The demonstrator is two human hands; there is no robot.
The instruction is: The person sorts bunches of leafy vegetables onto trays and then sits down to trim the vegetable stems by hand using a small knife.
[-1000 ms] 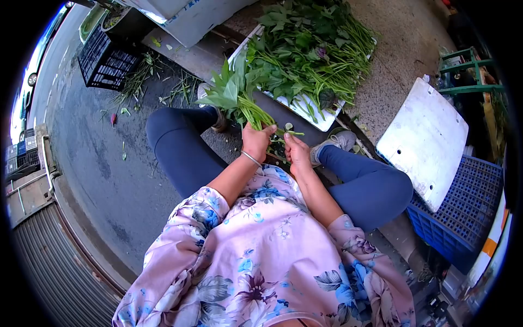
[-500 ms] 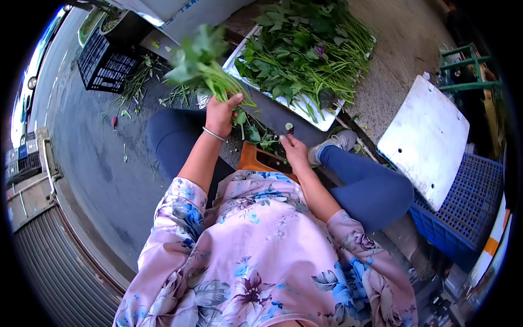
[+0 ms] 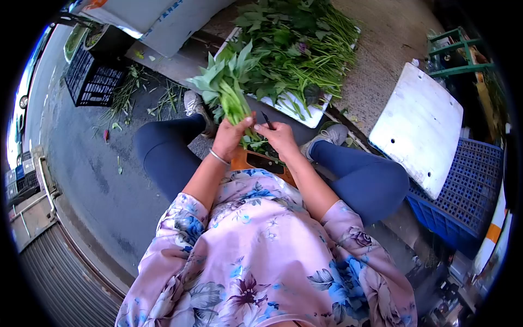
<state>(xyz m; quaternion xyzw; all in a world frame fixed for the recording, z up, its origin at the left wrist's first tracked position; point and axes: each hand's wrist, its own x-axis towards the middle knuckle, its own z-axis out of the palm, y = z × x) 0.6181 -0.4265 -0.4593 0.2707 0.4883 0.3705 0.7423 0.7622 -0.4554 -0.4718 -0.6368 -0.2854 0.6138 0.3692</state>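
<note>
My left hand [image 3: 230,137] is closed around a bunch of leafy greens [image 3: 233,98], its pale green stems together and its leaves pointing up and away from me. Close beside it, my right hand [image 3: 279,140] is closed on what looks like a small dark knife [image 3: 266,119], whose narrow tip sticks up past the fingers. The fingertips of that hand are at the stem ends, and I cannot tell whether the blade touches them. Just beyond both hands, a large heap of long-stemmed greens [image 3: 294,54] lies on a white tray [image 3: 306,121].
Below my hands is an orange-brown wooden edge [image 3: 238,161], between my knees. Stem scraps [image 3: 169,101] lie on the ground, left of the tray. A black crate [image 3: 92,76] stands at far left. To the right, a white board [image 3: 419,131] leans on a blue crate [image 3: 463,191].
My left hand has brought the greens down and inward, next to my right hand. The right hand has shifted slightly left, the knife now upright. The view has moved a little.
</note>
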